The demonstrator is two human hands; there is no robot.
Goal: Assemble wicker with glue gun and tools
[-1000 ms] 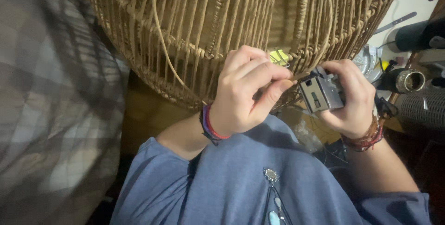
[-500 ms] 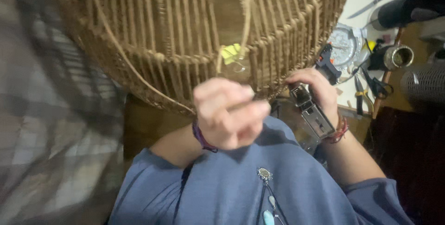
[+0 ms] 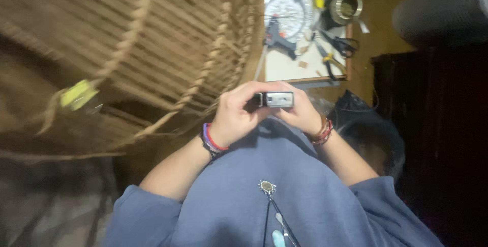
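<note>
Both hands meet on a small grey tool, right in front of the chest.

Nearest in, a blue shirt with a round pendant hanging on it. Above that, the left hand and right hand grip the tool between them: a boxy piece, grey metal with a dark end, held level just below the basket. Bead bracelets ring both wrists. Up left looms the basket, woven cane with thin ribs and twisted bands, a yellow tag on it. Farther off, the white bench carries a black glue gun, scissors, pliers and a metal tin, contents unclear.
</note>
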